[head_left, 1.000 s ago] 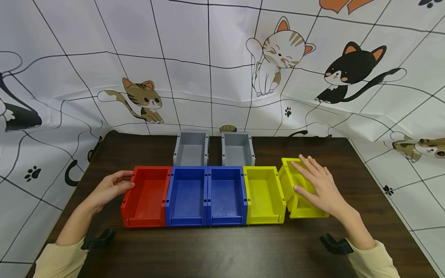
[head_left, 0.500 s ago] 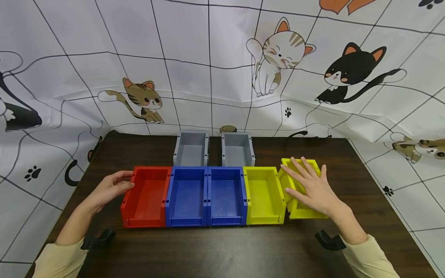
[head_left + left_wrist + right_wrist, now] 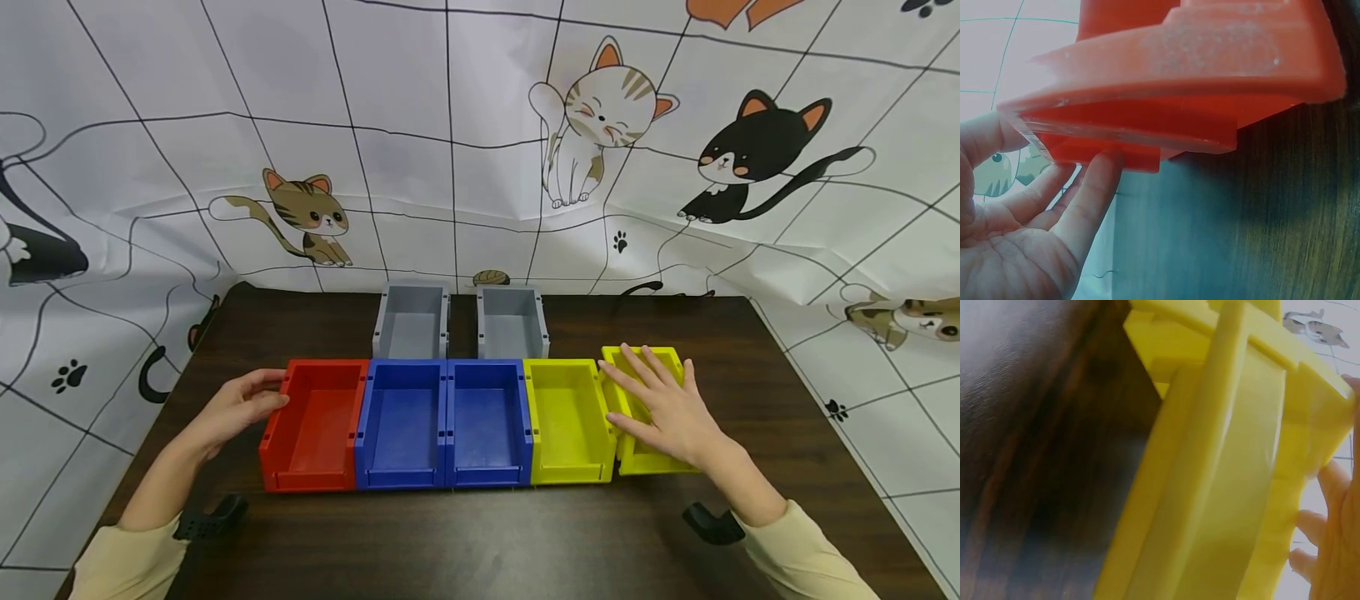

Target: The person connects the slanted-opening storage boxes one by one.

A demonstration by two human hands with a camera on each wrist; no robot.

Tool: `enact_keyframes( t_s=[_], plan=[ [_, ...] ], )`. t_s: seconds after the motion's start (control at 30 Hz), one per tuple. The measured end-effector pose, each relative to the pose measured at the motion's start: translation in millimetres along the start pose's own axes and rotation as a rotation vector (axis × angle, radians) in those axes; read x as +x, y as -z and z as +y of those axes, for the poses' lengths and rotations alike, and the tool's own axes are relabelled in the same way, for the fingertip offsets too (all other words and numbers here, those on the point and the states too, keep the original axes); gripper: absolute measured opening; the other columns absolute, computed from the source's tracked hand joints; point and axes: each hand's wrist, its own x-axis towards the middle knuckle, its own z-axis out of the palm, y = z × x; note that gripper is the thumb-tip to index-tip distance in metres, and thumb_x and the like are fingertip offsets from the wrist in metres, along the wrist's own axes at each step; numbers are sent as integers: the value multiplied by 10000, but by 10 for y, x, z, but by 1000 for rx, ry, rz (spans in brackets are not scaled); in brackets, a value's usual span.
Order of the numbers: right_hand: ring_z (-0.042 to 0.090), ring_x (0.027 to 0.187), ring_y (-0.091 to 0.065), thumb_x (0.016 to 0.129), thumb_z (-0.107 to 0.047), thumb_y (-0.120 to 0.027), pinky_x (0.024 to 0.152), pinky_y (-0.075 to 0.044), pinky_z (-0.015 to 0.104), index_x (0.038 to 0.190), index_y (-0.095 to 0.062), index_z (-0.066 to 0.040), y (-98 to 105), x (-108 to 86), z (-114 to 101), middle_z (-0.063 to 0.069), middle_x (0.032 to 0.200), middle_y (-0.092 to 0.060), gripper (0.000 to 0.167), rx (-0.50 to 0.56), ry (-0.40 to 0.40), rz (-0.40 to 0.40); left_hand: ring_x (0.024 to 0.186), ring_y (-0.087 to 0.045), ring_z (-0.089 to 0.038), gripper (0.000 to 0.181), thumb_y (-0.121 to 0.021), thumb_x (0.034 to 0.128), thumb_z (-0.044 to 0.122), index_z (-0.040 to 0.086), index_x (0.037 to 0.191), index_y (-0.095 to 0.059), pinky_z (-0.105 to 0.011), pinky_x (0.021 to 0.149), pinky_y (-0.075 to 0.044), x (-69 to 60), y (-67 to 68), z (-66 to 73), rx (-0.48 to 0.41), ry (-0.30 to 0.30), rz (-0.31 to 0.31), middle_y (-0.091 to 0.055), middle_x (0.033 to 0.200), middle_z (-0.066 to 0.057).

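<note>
In the head view, a red bin [image 3: 318, 425], two blue bins [image 3: 407, 425] [image 3: 489, 425] and a yellow bin [image 3: 570, 417] stand side by side in a row. A second yellow bin [image 3: 652, 460] sits at the right end, slightly askew, with a narrow gap along its front. My left hand [image 3: 238, 410] touches the red bin's outer left side with extended fingers, also seen against the red wall [image 3: 1147, 56] in the left wrist view. Over the right-end yellow bin lies my right hand [image 3: 671, 415], fingers spread and straight, covering much of its inside.
Two grey bins [image 3: 412, 321] [image 3: 513, 321] stand apart behind the blue ones. The dark wooden table [image 3: 465, 542] carries everything. A white sheet [image 3: 405, 183] with printed cats hangs behind and at both sides.
My right hand has moved left and slightly down, and the right-end yellow bin has straightened and shifted closer to its neighbour. My left hand and the other bins look unmoved.
</note>
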Motion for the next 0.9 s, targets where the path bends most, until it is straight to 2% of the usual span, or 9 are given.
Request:
enact_keyframes(
  t_s=[0.27,0.7,0.9],
  plan=[
    [350,1395,-166,872,-538,-549,1004,-16,706,1471,-298,-326,-27,-1,13,30,1561,-151,683,-33,13,13,1050,-568,-359,544,-513,962,207,-103,1367,-326,-437,834,-504,5,-1,-7,-4,2,-6,-489,1256,-313],
    [346,1394,-170,874,-560,-528,991,-27,720,1486,-250,-327,-87,-26,28,46,1561,-150,710,-60,22,14,1049,-566,-366,532,-517,958,200,-102,1359,-340,-420,828,-510,-5,-15,29,-14,-1,-1,-493,1246,-311],
    [345,1397,-156,869,-553,-542,997,-5,713,1483,-254,-336,-199,-34,36,25,1567,-122,712,-40,14,7,1044,-568,-359,531,-517,959,203,-96,1360,-341,-422,824,-511,-14,-12,30,-13,8,5,-496,1242,-306]
  ],
)
